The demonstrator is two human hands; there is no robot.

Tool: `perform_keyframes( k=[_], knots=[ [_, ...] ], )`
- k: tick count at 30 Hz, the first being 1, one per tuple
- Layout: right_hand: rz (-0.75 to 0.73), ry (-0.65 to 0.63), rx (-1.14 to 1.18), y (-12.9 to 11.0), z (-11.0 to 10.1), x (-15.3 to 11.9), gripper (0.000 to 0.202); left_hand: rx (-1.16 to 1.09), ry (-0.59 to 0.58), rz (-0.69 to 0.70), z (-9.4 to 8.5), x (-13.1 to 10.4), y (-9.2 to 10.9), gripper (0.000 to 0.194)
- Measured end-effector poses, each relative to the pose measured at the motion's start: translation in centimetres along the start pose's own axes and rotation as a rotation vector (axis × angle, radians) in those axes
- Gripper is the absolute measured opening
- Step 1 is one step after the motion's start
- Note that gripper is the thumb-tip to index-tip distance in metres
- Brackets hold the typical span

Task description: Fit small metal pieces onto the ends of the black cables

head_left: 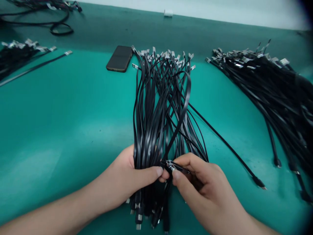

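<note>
A thick bundle of flat black cables (151, 117) runs down the middle, with silver plugs at its far end and more connectors at the near end. My left hand (137, 178) is wrapped round the lower part of the bundle, its thumb lying across the top. At the thumb's tip, my right hand (202, 186) pinches a small shiny metal tool (171, 165) between thumb and fingers. The tool's tip meets a black cable part close to my left fingertips. What exactly the tool is cannot be made out. One cable loops up above my hands.
On the green table (73, 130), a dark phone (119, 58) lies left of the bundle's far end. A large cable pile (274, 85) is at right, a smaller one (19, 58) at left. A single cable (227, 143) slants right. More cables (36, 19) lie back left.
</note>
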State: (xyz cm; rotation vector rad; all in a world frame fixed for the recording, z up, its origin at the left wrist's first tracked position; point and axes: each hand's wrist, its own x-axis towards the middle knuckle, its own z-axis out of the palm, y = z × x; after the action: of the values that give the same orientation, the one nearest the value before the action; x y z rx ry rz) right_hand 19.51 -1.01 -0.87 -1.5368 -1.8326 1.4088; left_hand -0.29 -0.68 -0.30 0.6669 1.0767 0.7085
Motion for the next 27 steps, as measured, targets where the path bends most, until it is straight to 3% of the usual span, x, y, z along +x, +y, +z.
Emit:
perform_keyframes(
  k=[13,17,20,24,27],
  knots=[
    [-0.043,-0.003,0.050,-0.6,-0.5,-0.3,0.020,0.030,0.010,0.003,-0.3,0.4,-0.6,0.004],
    [-0.117,0.072,0.435,-0.2,-0.4,-0.2,0.011,0.030,-0.013,0.014,-0.4,0.7,-0.8,0.006],
    [-0.176,-0.033,0.765,-0.2,-0.1,0.3,0.012,0.028,-0.074,0.046,-0.5,0.9,-0.7,0.011],
    [-0.197,-0.101,0.961,-0.3,0.3,1.2,0.013,0.014,-0.232,0.115,-0.7,1.0,-0.4,0.007],
    [-0.219,-0.146,1.018,-0.3,0.3,1.7,0.013,-0.041,-0.269,0.139,-0.9,1.0,-0.5,0.013]
  ],
)
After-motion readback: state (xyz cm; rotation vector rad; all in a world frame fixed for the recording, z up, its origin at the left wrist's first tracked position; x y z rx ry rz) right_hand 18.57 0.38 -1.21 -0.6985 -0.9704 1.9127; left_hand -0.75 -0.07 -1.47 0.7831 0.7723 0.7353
